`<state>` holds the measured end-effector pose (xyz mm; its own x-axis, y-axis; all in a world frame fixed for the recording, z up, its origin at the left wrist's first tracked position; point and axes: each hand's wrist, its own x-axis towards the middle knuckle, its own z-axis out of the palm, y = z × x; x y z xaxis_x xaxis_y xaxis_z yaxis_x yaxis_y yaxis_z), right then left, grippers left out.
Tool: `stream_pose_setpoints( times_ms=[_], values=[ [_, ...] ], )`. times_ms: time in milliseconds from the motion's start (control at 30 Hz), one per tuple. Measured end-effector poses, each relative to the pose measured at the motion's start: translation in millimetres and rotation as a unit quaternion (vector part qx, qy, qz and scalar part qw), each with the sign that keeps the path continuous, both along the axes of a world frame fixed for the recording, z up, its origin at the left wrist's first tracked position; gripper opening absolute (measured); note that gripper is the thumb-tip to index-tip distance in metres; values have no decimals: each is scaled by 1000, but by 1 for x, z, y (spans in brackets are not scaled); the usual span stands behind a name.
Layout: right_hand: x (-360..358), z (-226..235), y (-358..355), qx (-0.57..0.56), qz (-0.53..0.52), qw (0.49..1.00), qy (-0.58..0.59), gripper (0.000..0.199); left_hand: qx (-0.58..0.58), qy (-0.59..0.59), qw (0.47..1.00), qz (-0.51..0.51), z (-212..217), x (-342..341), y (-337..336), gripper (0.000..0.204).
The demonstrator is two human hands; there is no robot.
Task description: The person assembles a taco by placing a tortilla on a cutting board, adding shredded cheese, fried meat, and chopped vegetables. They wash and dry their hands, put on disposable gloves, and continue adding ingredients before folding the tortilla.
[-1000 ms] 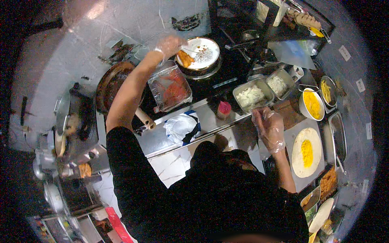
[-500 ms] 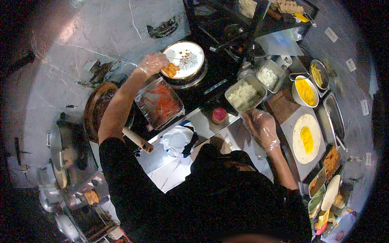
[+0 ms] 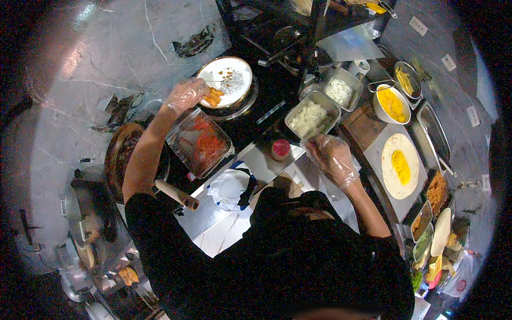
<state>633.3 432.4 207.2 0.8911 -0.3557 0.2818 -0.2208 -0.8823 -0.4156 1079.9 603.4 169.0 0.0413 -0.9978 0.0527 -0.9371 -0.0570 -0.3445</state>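
Note:
My left hand [image 3: 185,96], in a clear plastic glove, is at the left rim of a white plate [image 3: 238,80]. Its fingers are curled together beside a cluster of orange food pieces [image 3: 214,97]; what they pinch is hidden. Small orange bits are scattered over the plate's middle. My right hand [image 3: 333,160], gloved likewise, has bent fingers at the near corner of a metal container [image 3: 335,118] of pale, lumpy food [image 3: 309,119]. Whether those fingers hold anything cannot be made out. Farther right, a round flatbread [image 3: 395,184] bears a strip of yellow shreds [image 3: 400,167].
A clear box of red shreds [image 3: 208,144] sits below the plate, near a wooden rolling pin [image 3: 177,194]. A red-lidded jar [image 3: 280,150] stands between my arms. At right are a white bowl of yellow shreds [image 3: 392,104] and a tray of orange-brown filling [image 3: 436,194].
The view has shifted, so most things now appear farther left, and those at right also higher. My left hand sits slightly lower against the plate. My right hand stays by the metal container.

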Motion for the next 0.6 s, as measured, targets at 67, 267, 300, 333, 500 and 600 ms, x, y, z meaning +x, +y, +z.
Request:
stream_pose_setpoints(
  times_ms=[67,267,300,333,500,600],
  values=[
    [4,-2,0,2,-8,1000,19,24,12,6,1000,14,4,-6,-1,25],
    [53,13,2,20,28,999,-18,27,-47,174,984,-1,8,1,-1,29],
    [68,13,2,10,45,998,-31,27,-64,204,976,30,3,8,6,31],
    [83,15,3,-1,59,997,-45,28,-80,231,968,57,2,14,8,33],
    [190,0,6,-65,121,986,93,24,-65,245,964,81,-4,21,-2,46],
    [244,-22,12,-114,146,979,82,27,-14,260,959,113,-4,22,-16,49]
  ],
)
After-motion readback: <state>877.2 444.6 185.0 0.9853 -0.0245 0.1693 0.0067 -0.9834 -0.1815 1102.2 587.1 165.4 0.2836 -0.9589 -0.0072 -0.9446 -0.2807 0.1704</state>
